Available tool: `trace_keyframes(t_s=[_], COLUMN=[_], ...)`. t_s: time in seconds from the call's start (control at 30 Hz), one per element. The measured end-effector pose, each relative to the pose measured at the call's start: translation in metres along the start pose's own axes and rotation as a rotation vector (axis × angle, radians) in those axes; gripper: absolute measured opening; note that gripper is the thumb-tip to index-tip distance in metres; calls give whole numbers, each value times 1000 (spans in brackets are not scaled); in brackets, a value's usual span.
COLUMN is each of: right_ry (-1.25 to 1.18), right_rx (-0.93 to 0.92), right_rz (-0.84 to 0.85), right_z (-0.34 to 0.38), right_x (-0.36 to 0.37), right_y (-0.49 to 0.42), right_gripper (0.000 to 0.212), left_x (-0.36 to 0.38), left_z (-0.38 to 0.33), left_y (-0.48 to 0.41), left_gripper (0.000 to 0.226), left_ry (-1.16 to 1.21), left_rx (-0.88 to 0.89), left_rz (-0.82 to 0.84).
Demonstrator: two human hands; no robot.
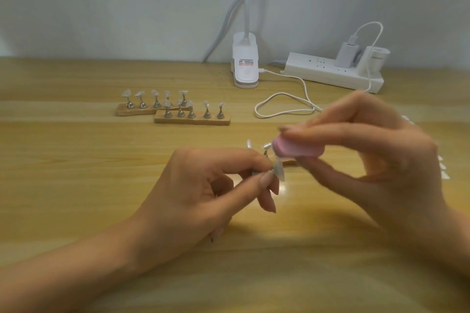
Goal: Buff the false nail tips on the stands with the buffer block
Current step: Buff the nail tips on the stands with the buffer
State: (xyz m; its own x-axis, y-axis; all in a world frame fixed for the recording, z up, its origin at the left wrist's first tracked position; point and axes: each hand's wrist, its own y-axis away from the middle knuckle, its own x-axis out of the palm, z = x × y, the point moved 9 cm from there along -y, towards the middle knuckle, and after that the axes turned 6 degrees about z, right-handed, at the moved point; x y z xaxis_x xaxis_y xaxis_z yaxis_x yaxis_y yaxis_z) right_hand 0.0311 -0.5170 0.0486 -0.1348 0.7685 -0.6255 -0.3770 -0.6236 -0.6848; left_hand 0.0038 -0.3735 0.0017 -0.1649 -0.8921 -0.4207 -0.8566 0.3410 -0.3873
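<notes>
left hand [203, 185], front middle of the worktop [76, 160]: thumb and forefinger pinch one small metal stand [274, 167], its nail tip [279, 173] facing right. right hand [376, 160] grips the pink buffer block [297, 148] between thumb and fingers. block end sits just over that tip; blur hides whether they touch. reads as mid-buff on one tip.

just behind the hands: two more stand-mounted tips [267, 146], base mostly hidden. further back, left of centre: two wooden strips [193, 121], five tipped stands each. can't tell buffed from unbuffed by finish, so probably most of the job is left.

loose tips [442, 168] by the right edge, partly behind the right hand. back edge: lamp clamp [245, 66], power strip [333, 72], white cable [284, 105] looping forward.

room to move is front and left. right side is tight: mind the cable and loose tips.
</notes>
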Motion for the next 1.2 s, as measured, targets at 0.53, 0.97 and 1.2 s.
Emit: trace_keyframes(t_s=[0.53, 0.97, 1.2], right_ry=[-10, -240, -309], right_rx=[289, 448, 499], right_rz=[32, 127, 118], right_z=[-75, -92, -92], right_x=[-8, 8, 9], right_y=[17, 18, 18], right_gripper=[32, 18, 23], left_x=[-20, -47, -49], left_z=[24, 39, 52], left_y=[-5, -9, -9], left_gripper=[11, 10, 15], left_ry=[334, -211, -337], left_rx=[-153, -244, -377], left_rz=[-43, -167, -129])
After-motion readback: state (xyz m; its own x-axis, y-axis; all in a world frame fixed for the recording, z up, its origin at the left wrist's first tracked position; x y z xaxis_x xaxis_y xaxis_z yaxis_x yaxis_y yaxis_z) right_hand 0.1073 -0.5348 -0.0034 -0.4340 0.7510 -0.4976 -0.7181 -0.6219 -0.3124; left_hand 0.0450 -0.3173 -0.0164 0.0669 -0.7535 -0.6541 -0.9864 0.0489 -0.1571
